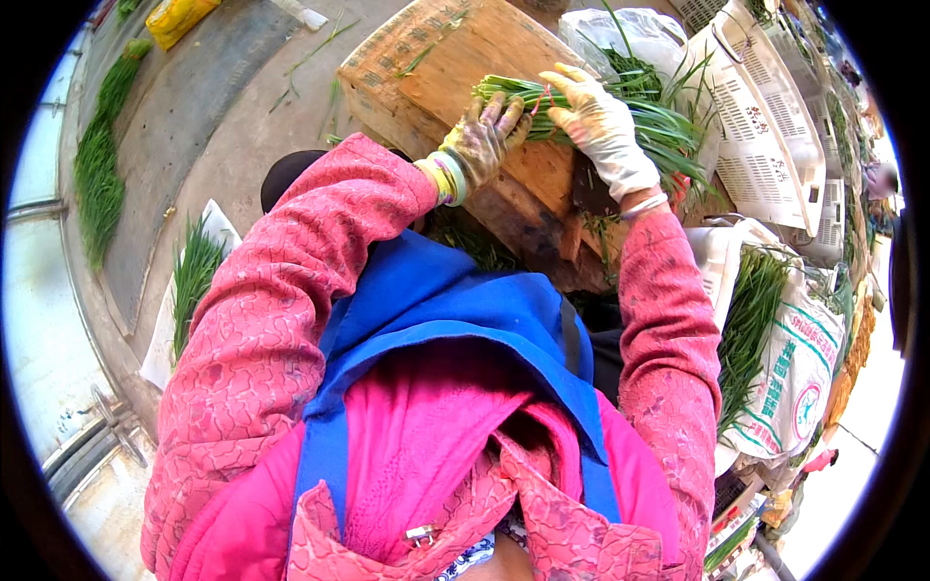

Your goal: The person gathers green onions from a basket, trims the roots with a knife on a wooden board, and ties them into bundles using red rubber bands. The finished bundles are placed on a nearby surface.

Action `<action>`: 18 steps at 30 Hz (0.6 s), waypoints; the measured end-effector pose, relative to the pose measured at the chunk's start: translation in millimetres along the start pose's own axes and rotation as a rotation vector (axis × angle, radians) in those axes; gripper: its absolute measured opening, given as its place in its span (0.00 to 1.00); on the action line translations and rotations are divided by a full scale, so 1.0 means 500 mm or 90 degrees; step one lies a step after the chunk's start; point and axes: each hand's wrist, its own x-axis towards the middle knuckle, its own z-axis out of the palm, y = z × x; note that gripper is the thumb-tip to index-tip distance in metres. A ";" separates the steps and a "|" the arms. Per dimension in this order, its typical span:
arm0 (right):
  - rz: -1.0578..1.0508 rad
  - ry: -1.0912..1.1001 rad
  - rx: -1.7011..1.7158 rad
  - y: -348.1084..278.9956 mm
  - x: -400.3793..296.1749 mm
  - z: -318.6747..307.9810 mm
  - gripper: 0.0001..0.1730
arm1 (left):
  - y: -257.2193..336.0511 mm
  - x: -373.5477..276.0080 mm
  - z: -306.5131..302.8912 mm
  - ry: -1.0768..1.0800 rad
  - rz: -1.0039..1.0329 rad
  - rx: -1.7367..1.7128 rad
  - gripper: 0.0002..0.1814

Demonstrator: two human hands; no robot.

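A bundle of long, thin green leaves, like Chinese chives (654, 120), lies across a worn wooden board (472, 54), with its pale cut ends to the left. Red ties (541, 99) run round it near those ends. My left hand (488, 138), in a stained glove, has its fingers curled against the near side of the bundle, by the tie. Over the top of the bundle lies my right hand (599, 123), in a pale glove with yellowed fingers. Its thumb and forefinger are spread near the tie; whether it grips anything is unclear.
Behind the bundle is a clear plastic bag (625, 29). White plastic crates (755, 123) stand at the right, above a printed woven sack (792, 370) with more greens (752, 327). A long heap of greens (102, 160) lies on the floor at left, near a yellow bag (178, 20).
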 end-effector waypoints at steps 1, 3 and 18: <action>-0.012 -0.012 0.024 -0.002 0.011 0.010 0.23 | -0.003 0.005 -0.004 -0.002 0.000 -0.005 0.30; 0.064 0.008 0.196 0.009 0.036 0.042 0.19 | -0.005 0.010 -0.011 -0.040 -0.009 -0.055 0.30; 0.661 -0.110 0.927 0.037 0.126 0.029 0.14 | -0.021 0.201 -0.050 -0.263 -0.217 -0.177 0.49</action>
